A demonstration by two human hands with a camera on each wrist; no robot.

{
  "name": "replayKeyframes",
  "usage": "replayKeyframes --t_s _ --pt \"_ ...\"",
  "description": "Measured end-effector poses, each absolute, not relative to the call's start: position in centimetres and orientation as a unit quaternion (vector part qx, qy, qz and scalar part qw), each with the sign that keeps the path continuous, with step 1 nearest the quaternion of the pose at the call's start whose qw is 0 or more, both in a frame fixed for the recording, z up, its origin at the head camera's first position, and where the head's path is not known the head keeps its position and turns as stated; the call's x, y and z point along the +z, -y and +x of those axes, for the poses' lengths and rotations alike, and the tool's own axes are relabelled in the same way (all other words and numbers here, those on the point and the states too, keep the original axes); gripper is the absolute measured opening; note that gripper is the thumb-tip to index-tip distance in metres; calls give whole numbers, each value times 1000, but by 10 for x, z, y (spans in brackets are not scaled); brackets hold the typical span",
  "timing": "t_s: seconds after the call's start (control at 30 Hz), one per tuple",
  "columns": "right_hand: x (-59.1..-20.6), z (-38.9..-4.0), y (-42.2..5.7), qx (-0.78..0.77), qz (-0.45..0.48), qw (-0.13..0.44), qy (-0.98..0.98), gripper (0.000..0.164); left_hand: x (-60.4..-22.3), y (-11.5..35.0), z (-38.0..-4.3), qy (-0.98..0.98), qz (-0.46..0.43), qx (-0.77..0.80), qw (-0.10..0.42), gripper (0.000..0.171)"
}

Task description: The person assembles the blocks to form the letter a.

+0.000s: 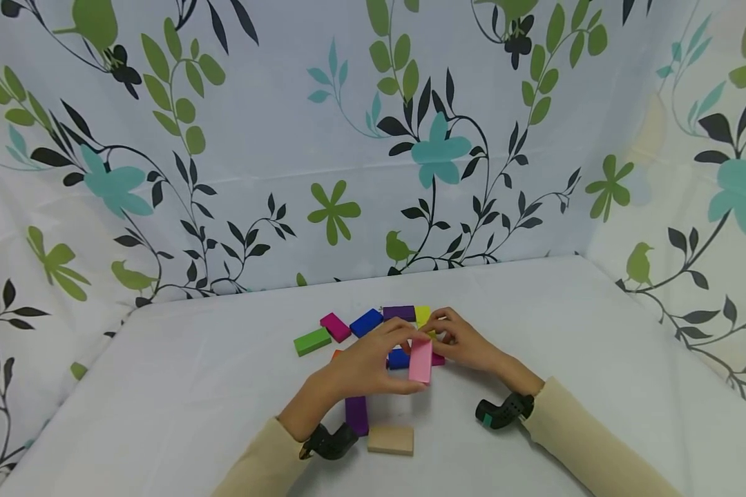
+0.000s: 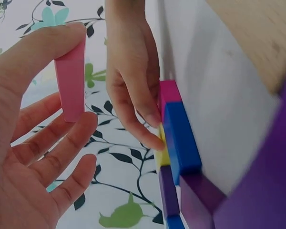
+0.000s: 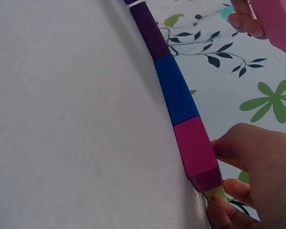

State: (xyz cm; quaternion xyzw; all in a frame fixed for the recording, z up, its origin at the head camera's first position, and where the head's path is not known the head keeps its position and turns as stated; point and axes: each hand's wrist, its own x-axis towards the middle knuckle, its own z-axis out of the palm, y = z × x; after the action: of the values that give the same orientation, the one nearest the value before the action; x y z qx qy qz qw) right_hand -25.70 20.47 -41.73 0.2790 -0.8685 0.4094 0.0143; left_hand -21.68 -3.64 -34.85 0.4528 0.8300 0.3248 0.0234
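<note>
My left hand point(image 1: 373, 359) holds a pink block point(image 1: 420, 360) on end above the table, with the thumb at one end and fingertips at the other. Beyond it, my right hand point(image 1: 466, 342) bends over the row of blocks. Its fingertips pinch a yellow block point(image 2: 164, 150), mostly covered by them in the right wrist view. Right beside those fingers lies a magenta block point(image 3: 198, 145), end to end with a blue block point(image 3: 177, 89) and a purple block point(image 3: 150, 29). My left hand partly hides the blocks behind it in the head view.
Around the back and left lie a green block point(image 1: 312, 342), another magenta block point(image 1: 336, 327), a blue block point(image 1: 366, 322) and a purple block point(image 1: 399, 313). Nearer are a purple block point(image 1: 357, 414) and a beige block point(image 1: 390, 440). A patterned cloth point(image 1: 348, 159) hangs behind the white table point(image 1: 224, 386).
</note>
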Motion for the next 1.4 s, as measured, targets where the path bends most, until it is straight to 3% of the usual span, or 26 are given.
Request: replayKeyframes --t_s 0.47,0.73,1.4 --pt "-421 -255 -205 406 284 30 868 23 -350 18 -208 -857 418 303 4 65" --pt "-418 -254 -206 396 284 32 873 23 -358 10 -205 -867 380 317 58 64" --pt "-419 -256 -202 401 305 56 862 20 -375 0 -197 -884 305 333 119 62"
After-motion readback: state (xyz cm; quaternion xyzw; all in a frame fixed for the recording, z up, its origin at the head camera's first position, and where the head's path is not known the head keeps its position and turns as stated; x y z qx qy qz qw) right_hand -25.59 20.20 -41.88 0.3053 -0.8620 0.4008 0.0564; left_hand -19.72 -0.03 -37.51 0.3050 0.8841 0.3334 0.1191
